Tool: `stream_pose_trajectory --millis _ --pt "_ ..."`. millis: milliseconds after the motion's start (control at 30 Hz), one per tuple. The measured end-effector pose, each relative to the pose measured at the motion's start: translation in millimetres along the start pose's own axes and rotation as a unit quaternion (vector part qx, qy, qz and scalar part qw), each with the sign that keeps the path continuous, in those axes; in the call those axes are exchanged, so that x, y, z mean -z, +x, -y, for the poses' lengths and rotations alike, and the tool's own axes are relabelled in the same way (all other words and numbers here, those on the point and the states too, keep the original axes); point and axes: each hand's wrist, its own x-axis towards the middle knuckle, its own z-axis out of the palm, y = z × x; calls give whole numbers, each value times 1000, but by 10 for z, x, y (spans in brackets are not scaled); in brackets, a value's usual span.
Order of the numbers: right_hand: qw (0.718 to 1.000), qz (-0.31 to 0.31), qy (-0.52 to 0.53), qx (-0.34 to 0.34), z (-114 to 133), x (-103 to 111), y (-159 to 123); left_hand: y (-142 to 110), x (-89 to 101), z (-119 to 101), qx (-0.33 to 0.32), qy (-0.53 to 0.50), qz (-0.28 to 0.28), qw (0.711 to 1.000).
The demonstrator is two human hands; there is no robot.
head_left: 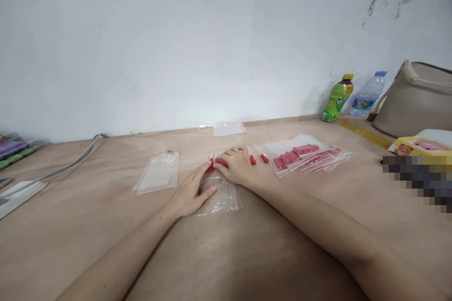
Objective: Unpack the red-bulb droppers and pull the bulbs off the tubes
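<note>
Several slim pieces with red bulb-like ends (221, 162) and thin pale shafts lie in a row, partly hidden by my hands. My left hand (192, 192) rests at the left of the row, its fingers stretched forward against the red ends and its thumb apart. Palm down over the row's right side is my right hand (237, 165), fingers spread and thumb at the red ends. Beneath and in front of the hands lies a clear zip bag (222, 200). Two loose red-ended pieces (264, 158) lie just right of my right hand.
Filled zip bags with red-ended pieces (296, 156) overlap at right. Flat bags (158, 171) lie at left, another bag (229, 129) by the wall. A green bottle (337, 99), water bottle (367, 96) and beige bag (416, 99) stand back right. A grey cable (77, 157) crosses the left.
</note>
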Motion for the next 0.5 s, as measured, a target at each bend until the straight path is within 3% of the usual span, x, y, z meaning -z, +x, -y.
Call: stream_pose_trajectory --millis 100,233,400,500 --pt "999 -14 37 -31 -39 128 -119 -3 5 -2 4 6 1 1000" --pt "996 0 92 11 -83 415 -469 -7 -5 -2 3 48 -37 998" --pt "965 150 125 177 -103 744 -824 -13 -9 -34 -15 79 -86 993" --pt "943 230 130 204 -97 806 -868 -18 -8 -44 7 71 -114 991"
